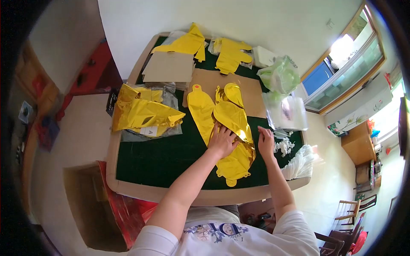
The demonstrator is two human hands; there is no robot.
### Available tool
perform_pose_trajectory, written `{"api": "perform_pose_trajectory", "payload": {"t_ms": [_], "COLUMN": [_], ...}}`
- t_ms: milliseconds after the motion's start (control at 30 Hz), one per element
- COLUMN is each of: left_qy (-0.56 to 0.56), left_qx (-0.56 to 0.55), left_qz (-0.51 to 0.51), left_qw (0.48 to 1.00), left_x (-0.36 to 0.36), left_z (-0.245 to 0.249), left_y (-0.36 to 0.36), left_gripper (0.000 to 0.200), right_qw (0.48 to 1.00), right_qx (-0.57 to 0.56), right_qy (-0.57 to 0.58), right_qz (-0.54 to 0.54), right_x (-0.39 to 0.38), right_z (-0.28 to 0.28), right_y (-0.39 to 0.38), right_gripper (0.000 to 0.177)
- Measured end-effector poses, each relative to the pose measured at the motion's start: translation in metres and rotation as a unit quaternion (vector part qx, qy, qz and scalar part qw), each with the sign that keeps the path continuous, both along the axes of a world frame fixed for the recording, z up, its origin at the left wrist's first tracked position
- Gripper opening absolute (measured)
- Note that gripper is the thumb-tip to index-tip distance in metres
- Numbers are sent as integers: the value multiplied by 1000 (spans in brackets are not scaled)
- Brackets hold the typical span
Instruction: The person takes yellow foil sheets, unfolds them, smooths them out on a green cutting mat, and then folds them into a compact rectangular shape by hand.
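Observation:
A large gold foil balloon [232, 119], flat and partly folded over, lies across the middle of the green table top. My left hand [222, 141] rests on its foil with the fingers spread. Just right of the balloon is my right hand [265, 140], above the green surface, its fingers bent and drawn together; whether anything small is between them is too small to tell. Near that hand lie white straws [282, 135] and a small heap of white pieces [285, 147]. The balloon's upper part reaches over a brown cardboard sheet [252, 96].
Gold foil balloons [147, 112] on clear bags lie at the left, with more [232, 55] at the back. Stacked cardboard [168, 67] sits back left. A green plastic bag [279, 77], clear bags [290, 113] and white plastic [299, 164] line the right side. An open box [92, 205] stands on the floor.

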State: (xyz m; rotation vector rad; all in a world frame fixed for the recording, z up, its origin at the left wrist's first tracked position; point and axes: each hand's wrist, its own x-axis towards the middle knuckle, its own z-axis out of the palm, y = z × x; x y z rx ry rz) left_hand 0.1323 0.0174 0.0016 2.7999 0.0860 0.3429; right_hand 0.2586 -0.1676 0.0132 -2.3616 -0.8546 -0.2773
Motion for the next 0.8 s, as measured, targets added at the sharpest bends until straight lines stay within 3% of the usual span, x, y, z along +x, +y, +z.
{"api": "perform_pose_trajectory", "payload": {"t_ms": [133, 267, 800], "left_qy": [29, 65, 50], "left_qx": [11, 3, 4], "left_qz": [4, 2, 2], "left_qw": [1000, 998, 999], "left_x": [1, 1, 2], "left_z": [2, 11, 7], "left_y": [0, 0, 0], "left_gripper": [51, 52, 56], "right_qw": [995, 989, 990], "right_qx": [-3, 19, -29], "right_qy": [-45, -19, -6], "right_qz": [91, 147, 140], "right_x": [-30, -39, -22], "right_z": [-2, 3, 2], "right_y": [-15, -13, 19], "right_gripper": [34, 38, 39]}}
